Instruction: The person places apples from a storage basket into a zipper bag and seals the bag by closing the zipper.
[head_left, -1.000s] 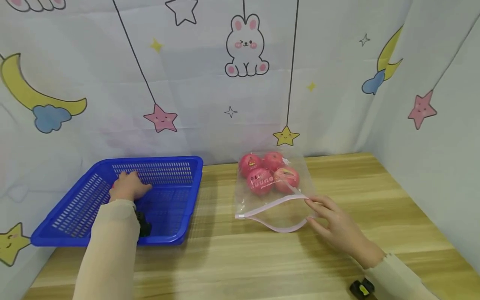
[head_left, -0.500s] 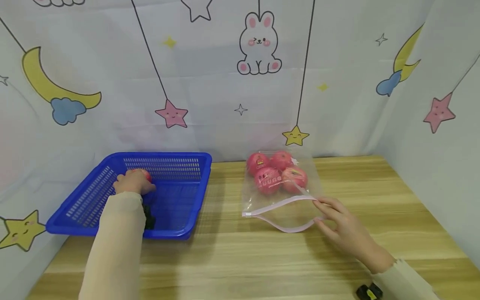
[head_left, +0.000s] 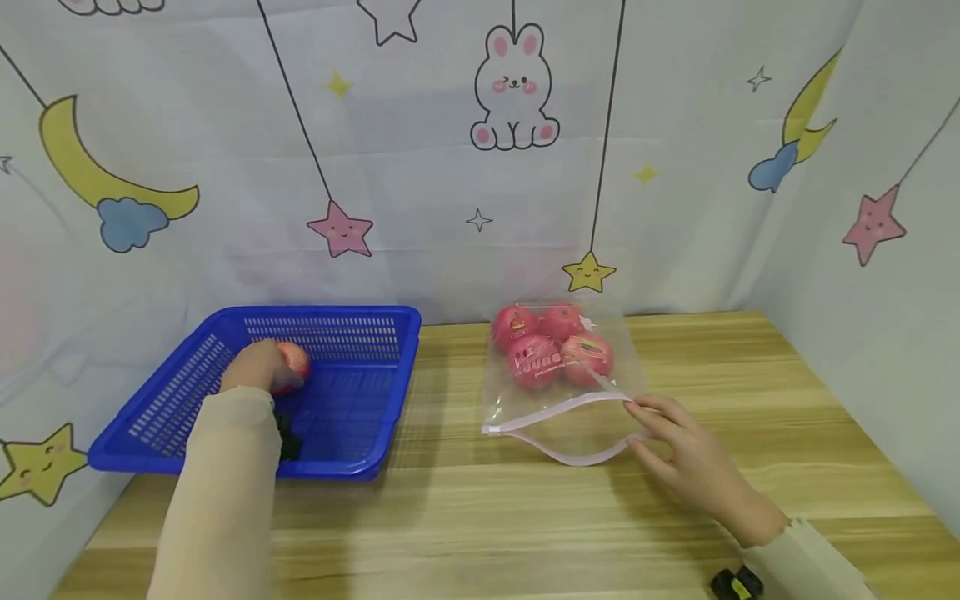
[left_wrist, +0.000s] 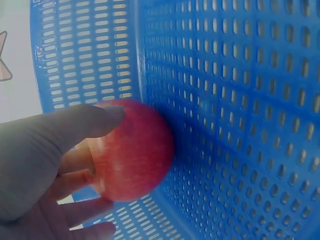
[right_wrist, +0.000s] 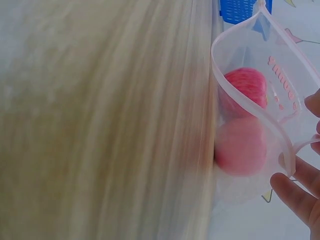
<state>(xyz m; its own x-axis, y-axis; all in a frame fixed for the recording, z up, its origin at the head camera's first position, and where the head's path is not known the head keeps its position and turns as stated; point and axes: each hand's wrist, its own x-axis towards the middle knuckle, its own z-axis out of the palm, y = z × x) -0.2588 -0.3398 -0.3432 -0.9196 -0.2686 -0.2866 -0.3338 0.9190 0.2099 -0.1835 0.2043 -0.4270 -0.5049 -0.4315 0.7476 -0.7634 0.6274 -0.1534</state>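
Note:
Inside the blue plastic basket on the left, my left hand grips a red apple. The left wrist view shows the thumb lying over the apple, with fingers curled beneath it near the basket's slotted wall. A clear zip bag with a pale pink closure lies on the table, several red apples inside. My right hand holds the right end of its mouth, thumb and fingers keeping the two edges apart. In the right wrist view the bag's mouth gapes, two apples showing.
The wood-grain table spreads around basket and bag. A white curtain printed with stars, moons and a rabbit hangs behind and at the sides. A small black device sits by the right wrist.
The apple, mostly hidden behind my left hand a second ago, now shows on the hand's right side, still within the basket. My right hand keeps its hold on the bag. The head view has shifted slightly.

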